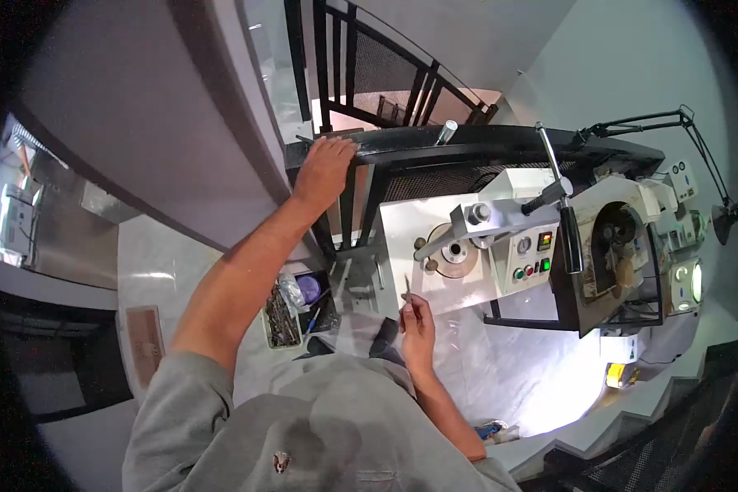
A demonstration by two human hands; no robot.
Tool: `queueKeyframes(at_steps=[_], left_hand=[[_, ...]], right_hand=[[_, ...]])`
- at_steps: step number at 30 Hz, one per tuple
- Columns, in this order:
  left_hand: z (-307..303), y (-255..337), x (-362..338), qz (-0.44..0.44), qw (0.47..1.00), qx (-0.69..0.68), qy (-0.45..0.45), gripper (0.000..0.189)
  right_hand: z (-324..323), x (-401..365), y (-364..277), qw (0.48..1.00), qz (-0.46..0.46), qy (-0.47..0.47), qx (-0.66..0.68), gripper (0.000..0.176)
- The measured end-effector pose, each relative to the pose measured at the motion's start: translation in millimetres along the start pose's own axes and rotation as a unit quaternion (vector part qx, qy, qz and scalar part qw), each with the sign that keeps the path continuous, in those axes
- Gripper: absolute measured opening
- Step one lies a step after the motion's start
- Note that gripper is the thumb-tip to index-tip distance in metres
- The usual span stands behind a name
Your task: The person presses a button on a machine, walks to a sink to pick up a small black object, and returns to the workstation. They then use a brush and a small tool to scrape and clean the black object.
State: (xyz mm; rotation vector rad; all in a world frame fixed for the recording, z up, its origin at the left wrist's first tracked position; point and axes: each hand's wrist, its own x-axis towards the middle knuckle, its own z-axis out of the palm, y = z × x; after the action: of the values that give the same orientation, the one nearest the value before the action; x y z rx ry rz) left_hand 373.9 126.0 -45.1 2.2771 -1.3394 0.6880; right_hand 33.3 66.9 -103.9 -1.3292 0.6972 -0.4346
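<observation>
My left hand (328, 170) is stretched forward onto the black railing top (402, 143), its fingers lying over the near end of the rail. A thin dark piece (304, 138) lies beside those fingers. My right hand (419, 330) is closed in a pinch on a thin, pointed metal piece (407, 284); its exact kind is too small to tell. This hand is at the front edge of a white bench machine (402, 230), which has a round plate (454, 252), a grey swing arm (500, 223) and a lever with a black grip (571, 238).
A control panel (532, 256) with lit buttons faces up. Right of it stands an open dark-framed machine (586, 303). A jointed lamp arm (644, 123) reaches over the far right. Down by my feet sits a bin of metal pieces (282, 320). Stairs (672, 402) border the lower right.
</observation>
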Motion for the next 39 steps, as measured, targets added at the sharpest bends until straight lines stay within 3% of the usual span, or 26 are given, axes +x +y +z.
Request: queueKeyframes(at_steps=[4, 6, 8, 9, 10, 11, 12, 14, 16, 18, 20, 22, 24, 25, 35, 38, 39], left_hand=[[-37, 14, -15, 0.044, 0.998, -0.006, 0.046, 0.029], [-78, 44, -34, 0.019, 0.994, -0.043, 0.101, 0.031], [-108, 67, -73, -0.083, 0.989, -0.074, 0.099, 0.029], [-118, 75, -84, -0.092, 0.989, -0.064, 0.096, 0.029], [-128, 86, -98, -0.319, 0.893, -0.298, 0.114, 0.028], [-139, 96, -111, -0.512, 0.689, -0.495, 0.133, 0.027], [-151, 96, -116, -0.560, 0.595, -0.560, 0.135, 0.030], [-164, 97, -134, -0.555, 0.536, -0.619, 0.147, 0.035], [-178, 102, -142, -0.558, 0.536, -0.614, 0.157, 0.035], [-183, 111, -150, -0.555, 0.538, -0.617, 0.146, 0.035], [-187, 113, -161, -0.564, 0.543, -0.606, 0.139, 0.033], [-191, 116, -167, -0.572, 0.545, -0.597, 0.140, 0.033], [-196, 117, -175, -0.562, 0.492, -0.650, 0.140, 0.032], [-197, 120, -170, -0.574, 0.492, -0.638, 0.145, 0.034], [-198, 124, -163, -0.554, 0.484, -0.665, 0.128, 0.034], [-193, 125, -158, -0.521, 0.475, -0.700, 0.116, 0.034], [-190, 126, -156, -0.525, 0.471, -0.700, 0.112, 0.034]], right_hand=[[22, 39, -35, 0.995, -0.041, -0.070, -0.053, 0.030], [44, 70, -56, 0.973, -0.175, -0.074, -0.131, 0.029], [71, 108, -77, 0.959, -0.252, -0.066, -0.111, 0.028], [84, 123, -85, 0.969, -0.223, -0.078, -0.075, 0.028], [96, 131, -92, 0.977, -0.186, -0.094, -0.040, 0.028], [107, 129, -107, 0.980, -0.154, -0.122, -0.023, 0.028], [115, 125, -117, 0.981, -0.119, -0.151, -0.007, 0.028], [124, 124, -104, 0.962, -0.178, -0.193, -0.067, 0.028], [133, 138, -100, 0.951, -0.225, -0.200, -0.067, 0.025], [141, 169, -112, 0.862, -0.380, -0.152, -0.300, 0.025], [151, 195, -119, 0.852, -0.410, -0.113, -0.304, 0.033], [156, 220, -120, 0.751, -0.495, -0.124, -0.419, 0.039], [162, 231, -113, 0.741, -0.497, -0.142, -0.429, 0.041], [164, 235, -111, 0.728, -0.501, -0.157, -0.440, 0.043], [169, 229, -102, 0.727, -0.559, -0.071, -0.393, 0.037], [159, 180, -110, 0.777, -0.535, -0.021, -0.330, 0.036], [149, 156, -117, 0.835, -0.465, -0.100, -0.276, 0.032]])
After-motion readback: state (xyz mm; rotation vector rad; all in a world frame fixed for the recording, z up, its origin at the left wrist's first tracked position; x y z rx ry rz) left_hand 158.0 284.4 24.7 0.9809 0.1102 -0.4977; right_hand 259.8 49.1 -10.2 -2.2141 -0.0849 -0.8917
